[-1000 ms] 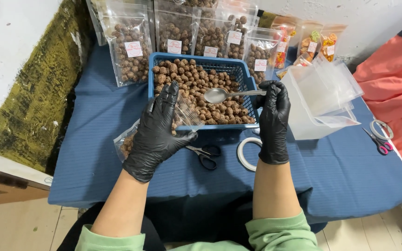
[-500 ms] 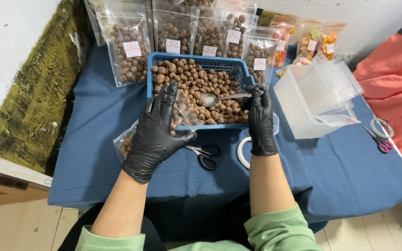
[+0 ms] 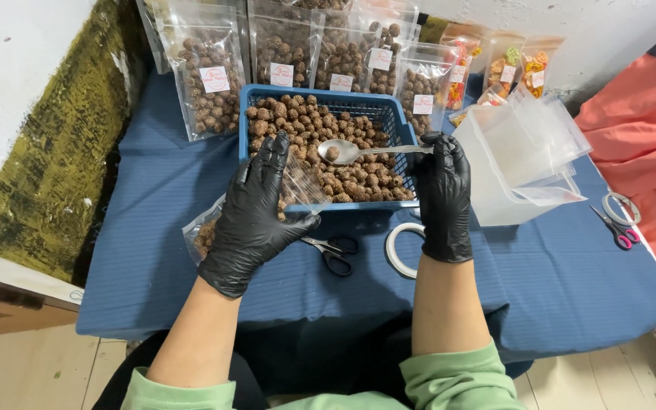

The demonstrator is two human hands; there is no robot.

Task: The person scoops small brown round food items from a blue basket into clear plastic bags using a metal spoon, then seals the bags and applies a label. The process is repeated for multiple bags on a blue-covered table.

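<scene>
Table: blue cloth [image 3: 153, 250], carries everything.
Basket: blue [image 3: 400, 125], brown balls heaped inside, within both hands' reach.
Left hand [image 3: 256, 216]: gloved, closed on clear pouch [image 3: 298, 186], mouth held at basket's near rim for filling.
Right hand [image 3: 443, 197]: pinching spoon [image 3: 351, 152] level over the heap, one ball aboard.
Scissors [image 3: 332, 250]: just beside pouch.

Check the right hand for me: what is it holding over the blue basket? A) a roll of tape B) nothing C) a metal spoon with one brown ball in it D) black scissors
C: the right hand pinches the handle of the metal spoon, its bowl carrying a brown ball over the blue basket.
</scene>
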